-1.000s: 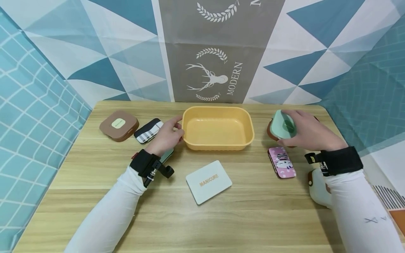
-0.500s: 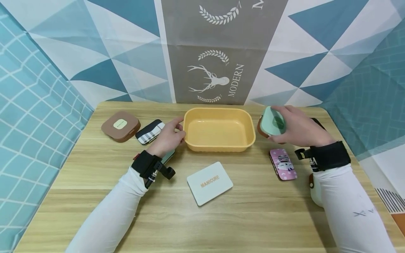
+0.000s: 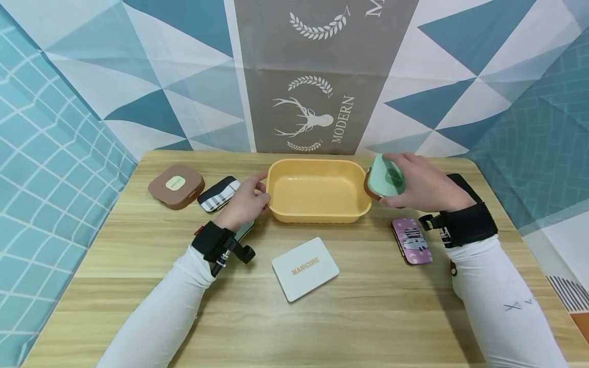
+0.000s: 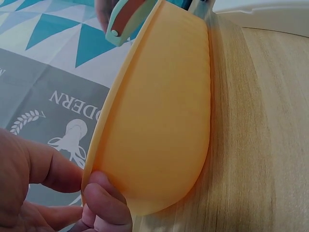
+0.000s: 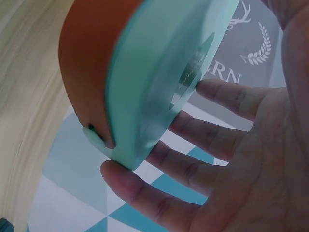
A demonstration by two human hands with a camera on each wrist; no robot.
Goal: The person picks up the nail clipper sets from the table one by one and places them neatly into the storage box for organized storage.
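My left hand (image 3: 242,204) pinches the left rim of a yellow plastic basin (image 3: 318,218), thumb and fingers on either side of the edge in the left wrist view. The right hand (image 3: 425,185) holds a mint-green case (image 3: 383,176) with a brown strap, at the basin's right rim. In the right wrist view, fingertips lie along the edge of the case (image 5: 130,96); the left wrist view shows part of this case (image 4: 118,29) beyond the basin's far end. Whether case and basin touch, I cannot tell.
A white flat case marked MANICURE (image 3: 306,269) lies in front of the basin. On the left are a brown case (image 3: 177,186) and a plaid case (image 3: 218,194). A pink case (image 3: 412,241) lies under the right wrist. A green case (image 3: 245,230) is partly behind my left wrist.
My right hand has carried the mint-green case leftward, from beyond the pink case to the basin's right rim. The left hand stays on the basin.
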